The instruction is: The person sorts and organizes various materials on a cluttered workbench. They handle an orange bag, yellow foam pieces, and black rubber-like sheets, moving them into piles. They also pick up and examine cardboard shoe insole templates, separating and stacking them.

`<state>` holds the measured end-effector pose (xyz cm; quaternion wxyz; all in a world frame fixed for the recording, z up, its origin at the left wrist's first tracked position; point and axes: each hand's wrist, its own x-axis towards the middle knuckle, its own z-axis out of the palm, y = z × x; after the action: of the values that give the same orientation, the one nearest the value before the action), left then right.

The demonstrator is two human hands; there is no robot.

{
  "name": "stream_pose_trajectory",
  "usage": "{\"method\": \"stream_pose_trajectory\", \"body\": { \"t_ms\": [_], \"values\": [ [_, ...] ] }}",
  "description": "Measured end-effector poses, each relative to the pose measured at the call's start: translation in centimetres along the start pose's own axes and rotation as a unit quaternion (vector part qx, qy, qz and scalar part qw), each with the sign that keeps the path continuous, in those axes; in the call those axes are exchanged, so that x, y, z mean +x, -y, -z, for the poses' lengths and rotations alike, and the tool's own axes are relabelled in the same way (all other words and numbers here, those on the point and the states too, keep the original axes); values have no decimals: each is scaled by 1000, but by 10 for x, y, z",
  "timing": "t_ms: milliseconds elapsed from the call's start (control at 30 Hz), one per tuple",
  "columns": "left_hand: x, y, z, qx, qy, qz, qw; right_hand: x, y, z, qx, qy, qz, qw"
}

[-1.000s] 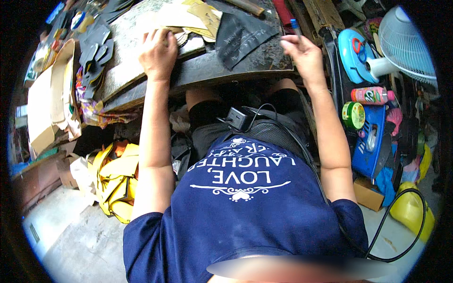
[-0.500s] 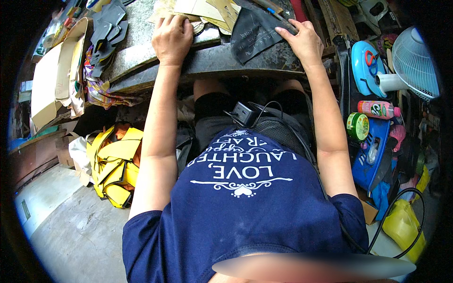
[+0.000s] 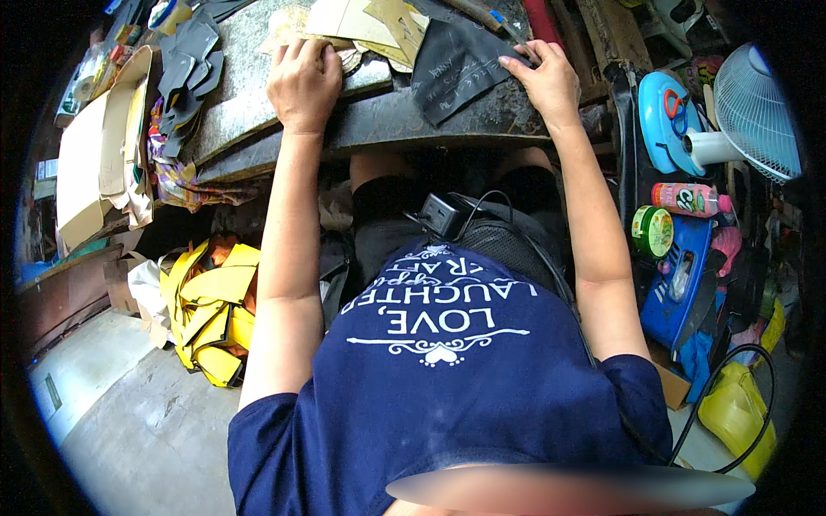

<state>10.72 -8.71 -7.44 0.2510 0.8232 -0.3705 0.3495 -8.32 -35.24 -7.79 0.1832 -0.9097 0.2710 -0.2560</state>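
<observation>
My left hand [image 3: 303,86] rests on the front part of a grey slab [image 3: 239,103], back upward and fingers bent under. Its fingertips are hidden, so what they press or hold does not show. Right beside it lie cream and yellowish flat pieces [image 3: 357,21]. My right hand [image 3: 549,84] is at the right of the bench, thumb and forefinger closed around the near end of a slim pen-like tool [image 3: 509,27] with a blue band. Under and left of that tool lies a black flat piece [image 3: 456,73] with pale handwriting, one corner pointing toward me.
Dark grey cut pieces [image 3: 185,73] are heaped at the left, near an open cardboard box [image 3: 129,129]. Yellow strips [image 3: 215,301] fill a bag on the floor. To the right stand a fan [image 3: 753,112], a pink bottle [image 3: 684,199], a green-lidded tub [image 3: 652,230] and a blue case [image 3: 680,284].
The bench and its pieces sit slightly lower and further left in the picture. My right hand has turned a little, its fingers more bunched; the left hand keeps its place by the cream pieces.
</observation>
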Motion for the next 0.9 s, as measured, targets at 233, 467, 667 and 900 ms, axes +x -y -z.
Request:
{"method": "stream_pose_trajectory", "body": {
  "t_ms": [233,467,667,900],
  "values": [
    [1,2,2,1,0,-9,1000,-9,-10,-11,308,-46,-52,949],
    [1,1,3,-6,9,4,1000,-18,-7,-3,421,-25,-90,902],
    [3,-3,3,-10,9,-2,1000,-18,-12,6,475,22,-163,865],
    [1,-2,3,6,9,-5,1000,-12,-8,22,479,101,-202,849]
  ]
}}
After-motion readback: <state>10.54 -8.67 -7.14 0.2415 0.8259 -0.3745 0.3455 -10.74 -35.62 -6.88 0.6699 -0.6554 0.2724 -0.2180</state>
